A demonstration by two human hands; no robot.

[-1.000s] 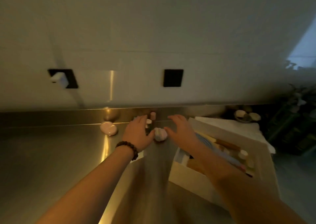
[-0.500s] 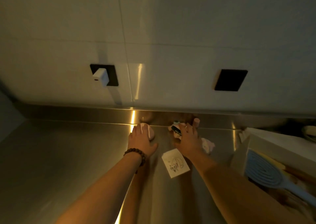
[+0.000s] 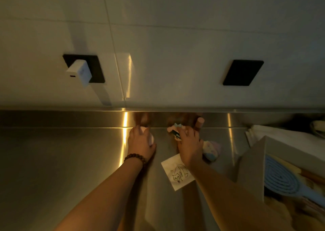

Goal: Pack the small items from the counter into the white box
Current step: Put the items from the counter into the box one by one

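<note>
Two hands are now down on items at the back of the steel counter [image 3: 52, 169], where half a second ago they were only settling there; the view has also drawn in closer to the wall. My left hand [image 3: 140, 142] cups a round pale pink item [image 3: 151, 139], fingers curled over it and touching it, though I cannot tell if it is lifted yet. My right hand [image 3: 190, 146] pinches a small cluster of trinkets [image 3: 174, 130] near the backsplash, one of them dark with a white mark; the grip looks closed on them. I judge both pickups are under way, so nothing from this batch has reached the white box [image 3: 255, 162], which sits open at the right edge with a blue ridged brush [image 3: 279, 178] inside.

The counter is brushed metal, glossy and streaked with warm reflection. A soft pastel pouch [image 3: 212, 149] lies just beside my right wrist, and a flat paper card with a line-drawn animal [image 3: 177, 176] lies partly under the forearm. A pink cylinder [image 3: 200, 122] stands against the backsplash.
</note>
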